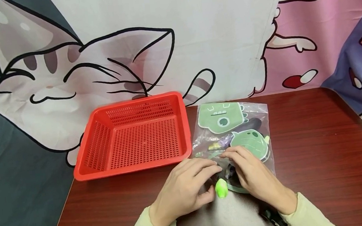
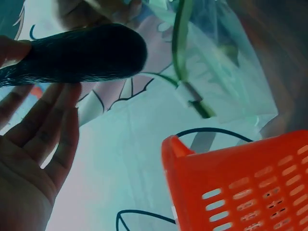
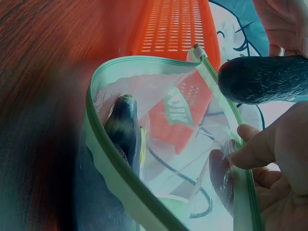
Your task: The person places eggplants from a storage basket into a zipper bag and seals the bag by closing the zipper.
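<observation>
My left hand (image 1: pixel 186 190) holds a dark, rough-skinned cucumber (image 2: pixel 91 54), thumb on one side and fingers on the other. In the head view only its bright green end (image 1: pixel 221 188) shows plainly. The rounded dark end is just beside the mouth of a clear zip bag (image 1: pixel 260 107) with green cartoon prints. My right hand (image 1: pixel 256 176) pinches the bag's green zip rim (image 3: pixel 243 168), and the mouth gapes open. Inside the bag lies a dark eggplant (image 3: pixel 123 124); a purple-and-yellow item (image 1: pixel 221 143) shows blurrily through the plastic.
A red perforated basket (image 1: pixel 133 165) stands on the brown table (image 1: pixel 319 150), left of the bag. A cartoon cat curtain (image 1: pixel 225 32) hangs along the table's back edge. A black strap device (image 1: pixel 273 218) sits at the right wrist.
</observation>
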`<state>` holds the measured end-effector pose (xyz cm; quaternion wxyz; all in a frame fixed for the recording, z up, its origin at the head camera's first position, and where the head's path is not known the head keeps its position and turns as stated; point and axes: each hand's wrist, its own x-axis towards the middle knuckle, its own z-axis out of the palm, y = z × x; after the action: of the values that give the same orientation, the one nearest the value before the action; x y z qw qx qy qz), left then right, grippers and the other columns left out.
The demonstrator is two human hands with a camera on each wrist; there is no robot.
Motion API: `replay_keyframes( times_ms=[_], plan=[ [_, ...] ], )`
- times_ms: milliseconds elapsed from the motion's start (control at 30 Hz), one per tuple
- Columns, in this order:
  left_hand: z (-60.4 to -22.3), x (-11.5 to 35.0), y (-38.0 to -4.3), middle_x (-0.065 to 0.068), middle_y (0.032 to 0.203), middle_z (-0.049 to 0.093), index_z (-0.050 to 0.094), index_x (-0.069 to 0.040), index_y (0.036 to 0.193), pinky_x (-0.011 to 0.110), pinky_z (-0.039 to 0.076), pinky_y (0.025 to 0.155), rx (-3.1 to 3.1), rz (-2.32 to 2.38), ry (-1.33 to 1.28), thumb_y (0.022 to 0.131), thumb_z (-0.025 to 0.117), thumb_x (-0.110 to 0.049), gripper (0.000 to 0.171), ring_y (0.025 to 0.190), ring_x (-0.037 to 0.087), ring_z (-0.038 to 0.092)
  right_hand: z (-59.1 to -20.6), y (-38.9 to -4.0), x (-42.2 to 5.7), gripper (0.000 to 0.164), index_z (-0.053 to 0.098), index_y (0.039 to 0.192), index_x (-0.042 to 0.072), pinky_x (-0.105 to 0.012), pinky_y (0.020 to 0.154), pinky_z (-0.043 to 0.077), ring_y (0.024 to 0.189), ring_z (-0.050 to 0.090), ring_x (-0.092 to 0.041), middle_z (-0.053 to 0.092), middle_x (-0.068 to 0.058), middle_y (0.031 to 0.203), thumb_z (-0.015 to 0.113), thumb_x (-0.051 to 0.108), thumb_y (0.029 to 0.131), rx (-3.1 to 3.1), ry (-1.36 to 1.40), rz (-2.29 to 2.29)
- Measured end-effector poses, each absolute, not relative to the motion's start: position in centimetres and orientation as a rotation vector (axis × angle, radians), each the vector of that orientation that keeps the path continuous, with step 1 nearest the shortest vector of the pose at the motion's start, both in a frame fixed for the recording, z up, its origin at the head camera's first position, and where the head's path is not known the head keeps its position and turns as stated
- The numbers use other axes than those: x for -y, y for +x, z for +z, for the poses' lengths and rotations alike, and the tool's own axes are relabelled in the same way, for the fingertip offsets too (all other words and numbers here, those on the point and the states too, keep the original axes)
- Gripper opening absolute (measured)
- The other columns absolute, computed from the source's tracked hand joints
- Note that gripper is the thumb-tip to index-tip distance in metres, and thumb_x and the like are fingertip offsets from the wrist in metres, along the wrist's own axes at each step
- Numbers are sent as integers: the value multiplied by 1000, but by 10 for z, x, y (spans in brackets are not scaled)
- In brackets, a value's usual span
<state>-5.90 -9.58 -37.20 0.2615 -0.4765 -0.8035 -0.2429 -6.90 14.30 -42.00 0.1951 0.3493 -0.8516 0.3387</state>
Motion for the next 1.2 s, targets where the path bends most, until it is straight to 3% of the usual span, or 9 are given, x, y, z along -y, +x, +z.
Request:
replay_keyframes(
  times_ms=[500, 833, 1200],
  plan=[
    [-393, 87, -66, 1, 115, 67, 70, -9, 112, 28, 48, 96, 2141, -591, -1316, 75, 69, -11, 36, 106, 14, 64, -420, -69, -142, 29, 64, 119, 4, -23, 100, 37, 108, 58, -22, 61, -5, 117, 45, 1, 97, 2384, 977, 947],
    [-401, 81, -70, 5, 118, 68, 69, -4, 114, 27, 45, 103, 2148, -553, -1279, 75, 67, -6, 39, 112, 17, 64, -420, -69, -142, 35, 65, 117, 3, -21, 100, 37, 106, 59, -22, 61, -6, 116, 34, 14, 106, 2346, 980, 935],
    [-407, 70, -65, 5, 115, 67, 70, -10, 118, 27, 50, 97, 2180, -453, -1174, 81, 67, -7, 38, 106, 17, 66, -420, -69, -142, 39, 65, 116, 3, -22, 101, 37, 106, 58, -22, 61, -6, 116, 31, 19, 107, 2364, 967, 925]
  ],
)
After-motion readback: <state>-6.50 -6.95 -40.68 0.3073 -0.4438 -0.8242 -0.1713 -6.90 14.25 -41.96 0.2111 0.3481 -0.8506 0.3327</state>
